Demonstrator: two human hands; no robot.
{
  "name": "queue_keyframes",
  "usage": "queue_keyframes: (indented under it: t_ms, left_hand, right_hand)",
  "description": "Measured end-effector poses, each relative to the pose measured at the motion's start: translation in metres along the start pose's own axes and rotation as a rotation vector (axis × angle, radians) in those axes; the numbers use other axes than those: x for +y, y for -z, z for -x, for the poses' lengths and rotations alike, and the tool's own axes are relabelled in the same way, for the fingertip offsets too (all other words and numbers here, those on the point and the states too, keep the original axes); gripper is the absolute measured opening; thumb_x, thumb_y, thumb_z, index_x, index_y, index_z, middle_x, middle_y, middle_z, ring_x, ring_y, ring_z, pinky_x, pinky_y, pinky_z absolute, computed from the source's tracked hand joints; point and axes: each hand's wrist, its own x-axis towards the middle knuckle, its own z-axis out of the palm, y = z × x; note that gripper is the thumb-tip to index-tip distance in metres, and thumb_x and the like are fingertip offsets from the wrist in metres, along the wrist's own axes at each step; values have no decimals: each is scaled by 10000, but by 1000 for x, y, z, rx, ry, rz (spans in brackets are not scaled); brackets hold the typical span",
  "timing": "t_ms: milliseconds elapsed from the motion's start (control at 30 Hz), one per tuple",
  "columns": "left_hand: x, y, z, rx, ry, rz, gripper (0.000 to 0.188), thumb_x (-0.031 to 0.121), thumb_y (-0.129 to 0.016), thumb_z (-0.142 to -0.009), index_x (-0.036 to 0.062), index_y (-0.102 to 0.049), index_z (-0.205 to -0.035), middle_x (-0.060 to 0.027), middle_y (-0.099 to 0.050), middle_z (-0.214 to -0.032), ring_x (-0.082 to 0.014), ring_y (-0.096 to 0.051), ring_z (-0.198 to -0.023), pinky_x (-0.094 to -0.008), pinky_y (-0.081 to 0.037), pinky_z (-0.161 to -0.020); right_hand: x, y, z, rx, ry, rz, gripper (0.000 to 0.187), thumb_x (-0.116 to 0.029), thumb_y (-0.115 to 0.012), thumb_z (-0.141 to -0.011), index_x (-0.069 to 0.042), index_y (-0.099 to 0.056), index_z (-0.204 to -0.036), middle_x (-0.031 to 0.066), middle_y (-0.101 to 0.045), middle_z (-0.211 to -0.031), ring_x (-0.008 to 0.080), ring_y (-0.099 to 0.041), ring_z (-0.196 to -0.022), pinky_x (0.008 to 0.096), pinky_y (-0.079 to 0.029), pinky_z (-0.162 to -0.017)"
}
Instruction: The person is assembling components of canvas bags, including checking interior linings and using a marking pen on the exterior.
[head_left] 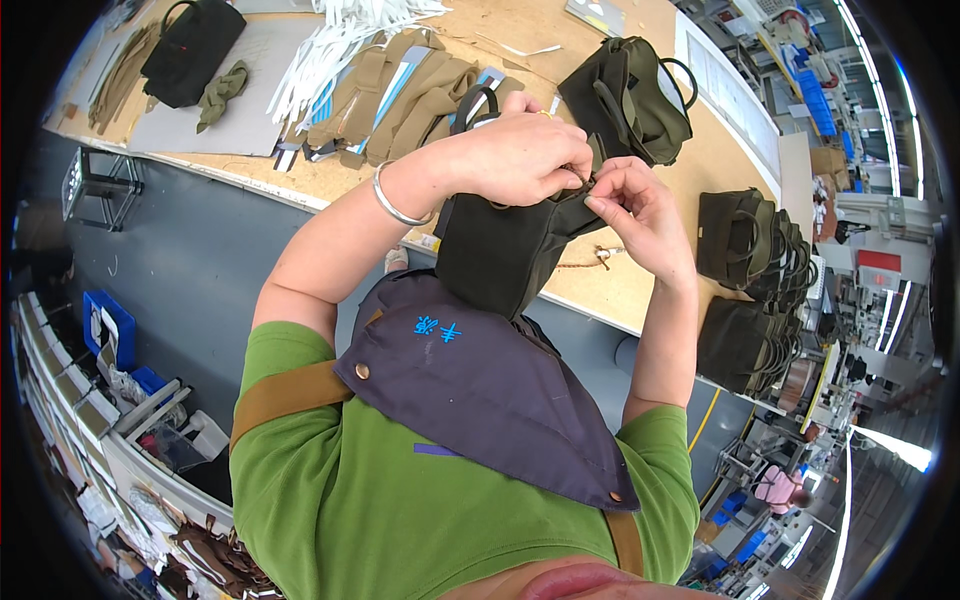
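Note:
A dark olive-black fabric bag (490, 255) is held at the table's near edge, its lower part hanging in front of my apron. My left hand (525, 155), with a bangle on its wrist, reaches across the top of the bag, fingers bent and pinching its upper edge. Close beside it, my right hand (645, 215) pinches the same edge between thumb and fingers. The fingertips nearly meet, and the small detail between them is hidden. A dark loop handle rises behind my left hand.
Another dark green bag (635, 100) stands open beyond my hands. Several finished-looking bags (745, 245) line the table's right side. Brown straps (410, 95) and white strips (335, 50) are heaped at the back left, near a black bag (195, 50). A small cord with metal (603, 256) lies near my right wrist.

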Motion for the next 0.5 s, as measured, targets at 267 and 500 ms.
queue_keyframes:
  t_ms: [267, 500]
  left_hand:
    - [1, -2, 0, 27, -20, -33, 77, 155, -569, -908, 116, -629, -882, -23, -550, -791, -192, -552, -859, -428, -251, -926]
    - [2, -2, 0, 39, -45, -55, 70, 141, -574, -904, 117, -621, -859, -18, -537, -783, -193, -541, -836, -430, -250, -923]
  right_hand:
    - [2, -1, -1, 13, 10, -8, 68, 3, -697, -823, -5, -636, -854, 43, -556, -1020, 100, -537, -811, 251, -465, -738]
    - [6, -1, -1, 10, 2, -13, 72, -1, -694, -826, -6, -628, -854, 36, -559, -993, 105, -530, -814, 255, -459, -741]
